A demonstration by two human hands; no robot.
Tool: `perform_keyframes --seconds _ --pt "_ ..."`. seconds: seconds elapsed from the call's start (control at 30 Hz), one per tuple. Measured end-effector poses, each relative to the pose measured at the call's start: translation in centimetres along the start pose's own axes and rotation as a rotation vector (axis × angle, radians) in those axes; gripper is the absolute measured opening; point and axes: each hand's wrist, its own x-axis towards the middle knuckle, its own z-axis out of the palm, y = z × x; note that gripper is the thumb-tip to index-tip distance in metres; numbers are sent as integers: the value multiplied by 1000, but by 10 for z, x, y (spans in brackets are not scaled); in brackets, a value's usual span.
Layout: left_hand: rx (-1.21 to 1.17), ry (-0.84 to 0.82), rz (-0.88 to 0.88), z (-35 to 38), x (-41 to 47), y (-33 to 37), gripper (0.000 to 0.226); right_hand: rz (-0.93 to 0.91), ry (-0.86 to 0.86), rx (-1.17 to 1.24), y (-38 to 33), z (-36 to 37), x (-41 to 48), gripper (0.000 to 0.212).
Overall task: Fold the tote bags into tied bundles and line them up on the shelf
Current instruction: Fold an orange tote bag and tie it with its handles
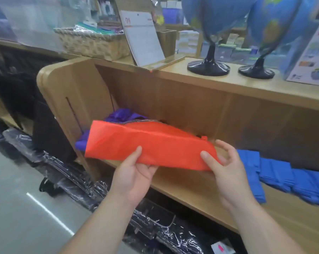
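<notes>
The orange tote bag (147, 143) is folded into a long, flat band of thin, matte fabric with soft diagonal creases. It is held in the air just in front of the wooden shelf (182, 184), tilted so its left end sits higher than its right. The left hand (134, 173) grips the band's lower edge near the middle, thumb laid on the front and fingers curled behind. The right hand (226, 171) pinches the narrower right end, thumb pressed on the front, the other fingers loosely bent behind and beside it. Behind the band's left end, crumpled purple bags (123, 114) lie in the shelf's corner against the rounded side panel. To the right, flat blue bags (283, 173) lie overlapping in a row on the pale, smooth board. On the shelf's top stand two blue globes (215, 13) on glossy black feet, a desk calendar (144, 37) and a woven wicker basket (92, 43). Below, dark goods in wrinkled clear plastic (78, 173) lie by the floor.
</notes>
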Motion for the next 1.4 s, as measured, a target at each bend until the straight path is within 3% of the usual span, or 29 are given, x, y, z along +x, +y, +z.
perform_keyframes --seconds 0.1,0.23,0.33,0.43,0.47,0.63,0.77,0.87,0.97,1.03,1.13,1.27,1.4 --pt "105 205 -80 -34 23 -19 38 -54 49 -29 30 -17 17 47" --pt "287 402 -84 -81 39 -26 37 -50 56 -218 75 -45 19 55" --pt "474 498 56 -104 45 -24 34 -86 62 -454 108 -57 9 57" --pt "668 512 221 -125 44 -23 62 -162 92 -675 130 -64 -1 49" --pt "773 474 257 -133 44 -22 66 -175 91 -723 135 -66 -5 47" --pt "1401 154 403 -160 51 -7 44 -297 47 -1012 143 -67 -17 20" --pt "1672 -106 533 -165 65 12 34 -430 59 -1281 147 -59 -25 15" --pt "1757 -318 576 -175 81 26 27 -406 -68 -1247 152 -54 -33 34" --pt "1828 -553 580 -187 96 40 27 -228 -215 -1301 145 -57 -39 83" --pt "1901 -700 635 -194 102 45 33 -196 -273 -1368 138 -57 -40 91" --pt "1933 -737 658 -201 108 48 52 -199 -202 -1373 133 -51 -39 71" --pt "1955 -836 818 -198 108 48 29 -233 -137 -1355 127 -41 -38 45" --pt "2025 -948 735 -192 114 52 56 -153 -75 -1331 121 -36 -36 38"
